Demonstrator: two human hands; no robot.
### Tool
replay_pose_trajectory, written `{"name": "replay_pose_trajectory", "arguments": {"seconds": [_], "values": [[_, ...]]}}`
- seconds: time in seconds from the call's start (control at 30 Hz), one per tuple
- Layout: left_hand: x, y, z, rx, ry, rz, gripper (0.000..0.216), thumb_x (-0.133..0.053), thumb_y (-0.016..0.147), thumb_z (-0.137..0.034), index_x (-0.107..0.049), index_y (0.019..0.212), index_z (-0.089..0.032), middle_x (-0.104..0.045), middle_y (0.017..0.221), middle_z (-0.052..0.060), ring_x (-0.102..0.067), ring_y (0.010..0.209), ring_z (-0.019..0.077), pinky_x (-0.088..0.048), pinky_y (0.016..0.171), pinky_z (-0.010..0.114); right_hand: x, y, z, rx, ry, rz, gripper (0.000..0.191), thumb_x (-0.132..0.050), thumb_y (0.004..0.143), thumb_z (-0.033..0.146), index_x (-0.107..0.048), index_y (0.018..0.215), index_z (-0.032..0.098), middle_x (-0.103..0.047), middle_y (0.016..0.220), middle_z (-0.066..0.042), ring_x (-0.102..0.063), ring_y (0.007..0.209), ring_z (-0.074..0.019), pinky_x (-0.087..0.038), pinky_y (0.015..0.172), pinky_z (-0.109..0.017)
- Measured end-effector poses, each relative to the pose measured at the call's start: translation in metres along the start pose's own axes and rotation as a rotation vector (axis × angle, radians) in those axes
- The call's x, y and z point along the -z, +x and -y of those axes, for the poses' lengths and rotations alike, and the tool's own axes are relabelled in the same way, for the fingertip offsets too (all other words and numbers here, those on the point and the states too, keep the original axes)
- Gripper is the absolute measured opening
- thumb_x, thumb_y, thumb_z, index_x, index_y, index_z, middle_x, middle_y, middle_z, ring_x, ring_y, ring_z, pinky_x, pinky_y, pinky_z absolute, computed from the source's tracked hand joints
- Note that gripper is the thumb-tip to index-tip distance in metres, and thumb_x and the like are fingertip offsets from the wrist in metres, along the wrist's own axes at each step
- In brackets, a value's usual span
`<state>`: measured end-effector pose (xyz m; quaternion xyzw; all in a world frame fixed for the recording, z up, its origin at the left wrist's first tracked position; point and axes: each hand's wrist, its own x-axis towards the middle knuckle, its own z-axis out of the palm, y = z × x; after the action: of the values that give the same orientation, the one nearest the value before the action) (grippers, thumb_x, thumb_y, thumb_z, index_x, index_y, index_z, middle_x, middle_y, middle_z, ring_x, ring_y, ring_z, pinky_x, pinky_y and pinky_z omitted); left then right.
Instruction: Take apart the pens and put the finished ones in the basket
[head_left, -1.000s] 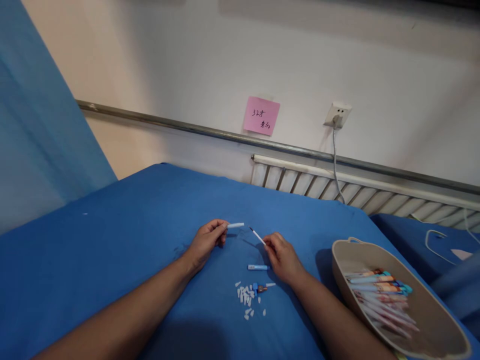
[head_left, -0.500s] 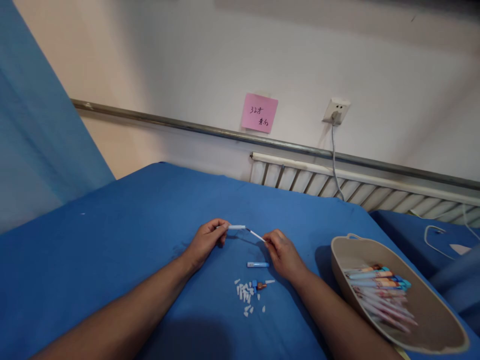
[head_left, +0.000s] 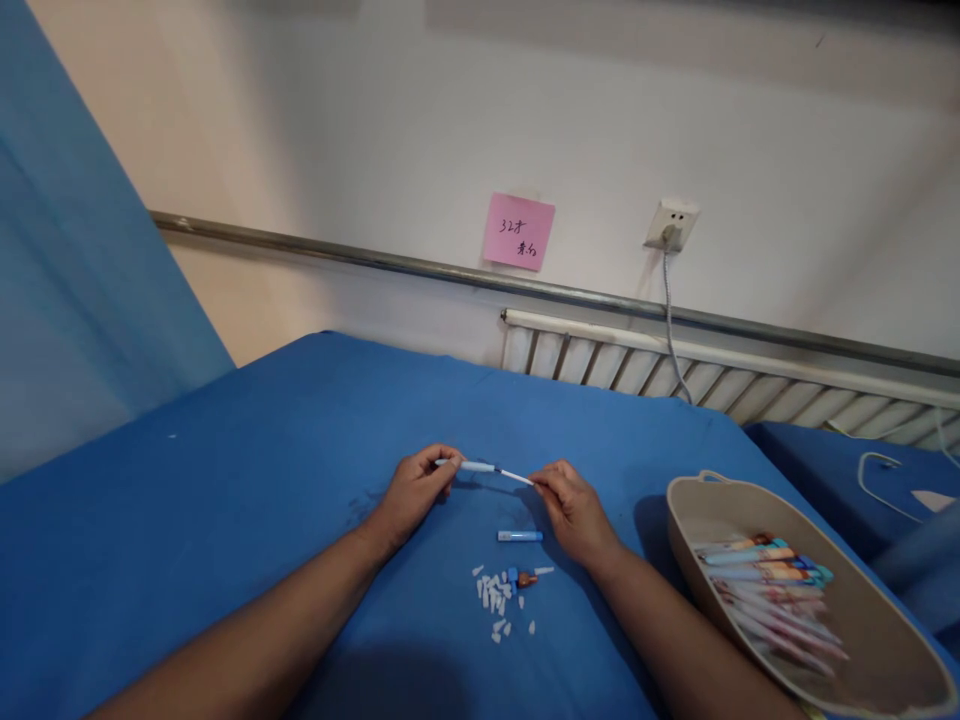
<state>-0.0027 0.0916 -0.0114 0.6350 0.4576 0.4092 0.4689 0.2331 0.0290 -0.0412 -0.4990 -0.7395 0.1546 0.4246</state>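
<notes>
My left hand (head_left: 417, 490) pinches a pale blue-white pen barrel (head_left: 477, 467) between thumb and fingers, its open end pointing right. A thin white pen refill (head_left: 516, 477) is gripped near its right end by my right hand (head_left: 576, 512). The refill's dark end meets the mouth of the barrel, nearly in line with it; how far it sits inside I cannot tell. Below the hands lies a short blue tube (head_left: 519, 537). Nearer me are a blue and brown small piece (head_left: 523, 579) and several small white cone-shaped pieces (head_left: 492, 594), loosely scattered.
A beige basket (head_left: 885, 640) at the right holds several colourful pens (head_left: 772, 570). Blue cloth (head_left: 247, 500) covers the table. Behind it are a radiator (head_left: 592, 355), a rail, a plugged socket (head_left: 672, 224) and a pink note (head_left: 518, 232). A blue curtain (head_left: 75, 230) hangs left.
The barrel and refill have come from an angle into nearly one line, and the gap between my hands looks slightly smaller. The loose pieces lie as before.
</notes>
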Motion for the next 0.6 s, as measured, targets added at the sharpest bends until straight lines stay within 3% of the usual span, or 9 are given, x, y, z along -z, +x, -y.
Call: {"name": "replay_pose_trajectory", "arguments": {"seconds": [0.13,0.37,0.6], "values": [[-0.005,-0.004,-0.003,0.024,0.013,0.055,0.028,-0.060,0.073,-0.043,-0.062,0.079,-0.016,-0.050,0.051,-0.004,-0.046,0.048,0.0105,-0.036,0.048,0.021,-0.003,0.001,0.004,-0.025,0.077,-0.022,0.020,-0.044,0.090,0.022,-0.064,0.096,0.022,-0.058,0.087,-0.005,-0.056,0.082,-0.0167,-0.047,0.075,-0.029],[-0.023,-0.016,-0.004,0.164,-0.170,0.281,0.032,-0.070,0.067,-0.041,-0.062,0.083,-0.015,-0.062,0.068,0.000,-0.056,0.056,0.0109,-0.045,0.057,0.024,-0.019,-0.001,0.018,-0.350,0.436,-0.113,0.029,-0.048,0.087,0.040,-0.062,0.099,0.018,-0.063,0.079,-0.003,-0.057,0.072,-0.0163,-0.048,0.067,-0.029],[-0.030,-0.025,-0.006,0.223,-0.173,0.438,0.034,-0.068,0.071,-0.041,-0.063,0.093,-0.015,-0.065,0.074,0.002,-0.057,0.057,0.0109,-0.046,0.059,0.024,-0.012,-0.004,0.036,-0.258,0.542,-0.028,0.040,-0.035,0.094,0.044,-0.047,0.126,0.023,-0.059,0.119,-0.009,-0.054,0.112,-0.0201,-0.041,0.096,-0.039]]}}
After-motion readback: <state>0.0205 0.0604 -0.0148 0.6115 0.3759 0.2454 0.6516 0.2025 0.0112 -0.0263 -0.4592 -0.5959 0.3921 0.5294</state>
